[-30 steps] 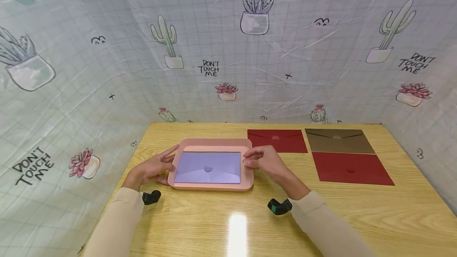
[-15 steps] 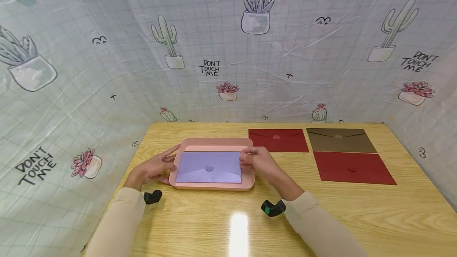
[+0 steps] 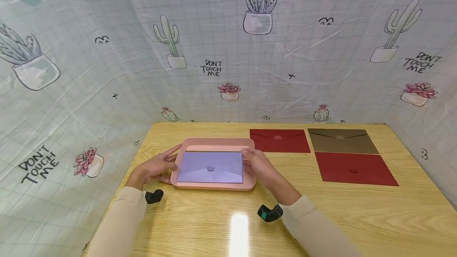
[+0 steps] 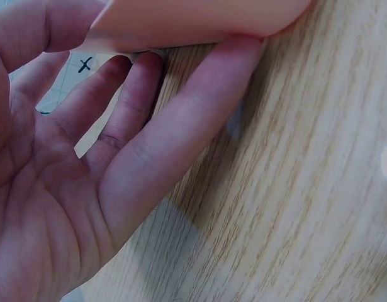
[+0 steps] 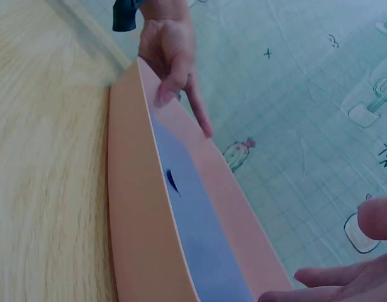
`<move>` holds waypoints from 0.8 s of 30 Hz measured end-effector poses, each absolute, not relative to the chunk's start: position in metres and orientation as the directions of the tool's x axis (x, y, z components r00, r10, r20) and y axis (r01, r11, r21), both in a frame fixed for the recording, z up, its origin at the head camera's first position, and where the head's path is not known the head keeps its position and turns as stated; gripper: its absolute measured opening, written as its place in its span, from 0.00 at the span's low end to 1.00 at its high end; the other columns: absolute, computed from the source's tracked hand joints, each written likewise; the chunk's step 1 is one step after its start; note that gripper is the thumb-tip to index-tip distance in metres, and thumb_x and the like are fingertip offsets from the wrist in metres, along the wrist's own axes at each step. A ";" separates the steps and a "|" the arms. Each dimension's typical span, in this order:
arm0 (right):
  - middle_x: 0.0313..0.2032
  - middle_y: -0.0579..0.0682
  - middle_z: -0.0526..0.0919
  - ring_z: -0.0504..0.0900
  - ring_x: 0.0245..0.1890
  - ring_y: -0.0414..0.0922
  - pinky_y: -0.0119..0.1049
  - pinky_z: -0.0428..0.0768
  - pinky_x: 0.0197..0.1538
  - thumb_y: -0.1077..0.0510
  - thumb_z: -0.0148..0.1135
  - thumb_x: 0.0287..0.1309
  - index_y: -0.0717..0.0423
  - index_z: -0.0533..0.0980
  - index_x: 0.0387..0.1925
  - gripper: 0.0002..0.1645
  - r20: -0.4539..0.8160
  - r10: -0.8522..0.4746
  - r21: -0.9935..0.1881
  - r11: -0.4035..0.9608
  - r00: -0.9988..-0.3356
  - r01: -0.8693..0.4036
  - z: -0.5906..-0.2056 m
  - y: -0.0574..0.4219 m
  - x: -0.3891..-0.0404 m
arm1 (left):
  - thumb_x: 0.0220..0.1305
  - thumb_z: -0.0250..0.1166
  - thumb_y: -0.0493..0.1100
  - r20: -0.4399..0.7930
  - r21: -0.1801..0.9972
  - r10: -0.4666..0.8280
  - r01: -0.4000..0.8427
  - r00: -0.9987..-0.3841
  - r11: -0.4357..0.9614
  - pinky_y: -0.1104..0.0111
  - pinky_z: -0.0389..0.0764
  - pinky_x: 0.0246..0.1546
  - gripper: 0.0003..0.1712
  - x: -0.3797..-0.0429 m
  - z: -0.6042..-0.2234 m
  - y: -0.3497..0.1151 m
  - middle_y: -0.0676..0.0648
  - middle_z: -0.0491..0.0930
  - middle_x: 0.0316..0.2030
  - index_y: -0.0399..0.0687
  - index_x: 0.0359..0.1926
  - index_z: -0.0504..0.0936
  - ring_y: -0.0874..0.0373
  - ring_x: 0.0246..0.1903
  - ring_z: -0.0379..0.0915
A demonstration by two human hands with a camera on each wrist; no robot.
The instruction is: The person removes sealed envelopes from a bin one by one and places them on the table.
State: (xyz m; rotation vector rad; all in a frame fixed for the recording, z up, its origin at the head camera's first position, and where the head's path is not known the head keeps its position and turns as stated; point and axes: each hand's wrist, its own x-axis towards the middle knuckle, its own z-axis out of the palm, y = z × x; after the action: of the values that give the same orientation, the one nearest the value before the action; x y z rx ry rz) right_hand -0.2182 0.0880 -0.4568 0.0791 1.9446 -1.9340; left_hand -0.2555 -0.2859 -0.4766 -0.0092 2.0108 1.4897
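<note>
A pink tray point(image 3: 214, 186) stands on the table, and a lavender envelope point(image 3: 210, 173) lies flat in it with its round tab showing. My left hand point(image 3: 154, 168) grips the tray's left end; in the left wrist view the thumb point(image 4: 180, 126) presses low on the outer wall, with other fingers bent at the rim. At the right end is my right hand point(image 3: 260, 167), its fingertips at the envelope's upper right edge. The right wrist view shows its fingers point(image 5: 331, 277) spread apart over the near end of the tray.
Behind and right of the tray lies a red envelope point(image 3: 280, 142). Further right are a brown envelope point(image 3: 342, 142) and a second red envelope point(image 3: 357, 169), edge to edge. A cactus-print sheet point(image 3: 228, 50) hangs behind and beside the wooden table point(image 3: 200, 225).
My right hand has moved left from the tray's right rim to the envelope's right edge, then up toward its corner, its fingers loosening. The left hand stays on the tray.
</note>
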 end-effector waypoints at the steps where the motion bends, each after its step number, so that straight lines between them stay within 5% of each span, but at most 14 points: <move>1: 0.78 0.69 0.59 0.60 0.78 0.67 0.59 0.62 0.78 0.52 0.43 0.82 0.71 0.54 0.78 0.36 -0.318 -0.239 -0.947 0.035 -0.917 0.319 -0.457 0.086 -0.217 | 0.67 0.62 0.33 -0.484 0.860 0.347 -0.362 -0.804 0.360 0.48 0.89 0.45 0.57 -0.255 -0.476 -0.286 0.40 0.44 0.84 0.74 0.84 0.41 0.38 0.67 0.72; 8: 0.80 0.73 0.47 0.45 0.82 0.69 0.63 0.49 0.81 0.48 0.43 0.81 0.72 0.45 0.80 0.43 -0.320 -0.276 -0.928 -0.100 -0.906 0.359 -0.456 0.079 -0.216 | 0.68 0.62 0.33 -0.488 0.856 0.343 -0.364 -0.803 0.366 0.48 0.89 0.44 0.57 -0.257 -0.480 -0.286 0.40 0.44 0.84 0.76 0.84 0.41 0.39 0.66 0.74; 9: 0.73 0.79 0.55 0.50 0.81 0.68 0.62 0.48 0.81 0.47 0.43 0.80 0.78 0.52 0.74 0.40 -0.321 -0.277 -0.920 -0.136 -0.906 0.367 -0.456 0.078 -0.216 | 0.68 0.62 0.33 -0.489 0.856 0.340 -0.366 -0.803 0.365 0.48 0.89 0.44 0.57 -0.257 -0.480 -0.286 0.41 0.44 0.85 0.76 0.84 0.41 0.39 0.65 0.75; 11: 0.72 0.80 0.53 0.45 0.82 0.68 0.64 0.43 0.82 0.47 0.41 0.80 0.78 0.49 0.73 0.41 -0.306 -0.298 -0.907 -0.197 -0.904 0.372 -0.456 0.078 -0.215 | 0.67 0.62 0.33 -0.489 0.856 0.338 -0.367 -0.804 0.365 0.48 0.89 0.44 0.57 -0.257 -0.480 -0.286 0.41 0.45 0.85 0.76 0.84 0.42 0.39 0.65 0.76; 15: 0.77 0.75 0.47 0.36 0.83 0.67 0.65 0.35 0.82 0.45 0.40 0.80 0.73 0.46 0.72 0.39 -0.297 -0.314 -0.877 -0.283 -0.902 0.388 -0.456 0.077 -0.214 | 0.67 0.62 0.33 -0.493 0.853 0.326 -0.375 -0.807 0.363 0.49 0.89 0.43 0.57 -0.256 -0.478 -0.286 0.42 0.46 0.84 0.78 0.84 0.43 0.41 0.64 0.76; 16: 0.82 0.68 0.36 0.28 0.82 0.67 0.66 0.34 0.81 0.45 0.39 0.81 0.66 0.38 0.78 0.42 -0.294 -0.321 -0.876 -0.287 -0.900 0.388 -0.456 0.078 -0.213 | 0.67 0.62 0.33 -0.490 0.854 0.332 -0.369 -0.806 0.366 0.48 0.89 0.43 0.57 -0.256 -0.477 -0.286 0.41 0.45 0.85 0.77 0.84 0.42 0.40 0.64 0.76; 17: 0.78 0.72 0.46 0.29 0.82 0.65 0.65 0.34 0.82 0.45 0.39 0.81 0.66 0.43 0.74 0.38 -0.297 -0.317 -0.872 -0.295 -0.901 0.391 -0.456 0.077 -0.213 | 0.67 0.62 0.33 -0.487 0.856 0.338 -0.365 -0.805 0.366 0.48 0.89 0.43 0.57 -0.255 -0.477 -0.286 0.41 0.44 0.84 0.76 0.84 0.42 0.40 0.64 0.76; 23: 0.80 0.76 0.42 0.33 0.82 0.68 0.65 0.37 0.82 0.44 0.42 0.80 0.66 0.36 0.82 0.48 -0.315 -0.311 -0.862 -0.303 -0.897 0.408 -0.452 0.078 -0.210 | 0.67 0.62 0.33 -0.488 0.857 0.344 -0.367 -0.802 0.361 0.48 0.89 0.44 0.57 -0.256 -0.477 -0.287 0.41 0.43 0.85 0.77 0.84 0.42 0.40 0.65 0.75; 24: 0.82 0.72 0.34 0.34 0.82 0.69 0.65 0.39 0.82 0.45 0.43 0.80 0.64 0.31 0.83 0.50 -0.320 -0.310 -0.860 -0.302 -0.895 0.412 -0.452 0.079 -0.209 | 0.67 0.62 0.34 -0.493 0.854 0.336 -0.373 -0.803 0.362 0.49 0.89 0.43 0.57 -0.256 -0.477 -0.287 0.42 0.44 0.85 0.78 0.84 0.42 0.40 0.65 0.75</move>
State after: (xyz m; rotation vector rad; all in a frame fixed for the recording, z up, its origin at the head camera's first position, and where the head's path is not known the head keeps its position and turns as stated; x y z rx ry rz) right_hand -0.2093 0.0787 -0.4517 0.1286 1.5088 -2.2226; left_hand -0.2559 -0.2873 -0.4775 -0.0319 2.0123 1.4883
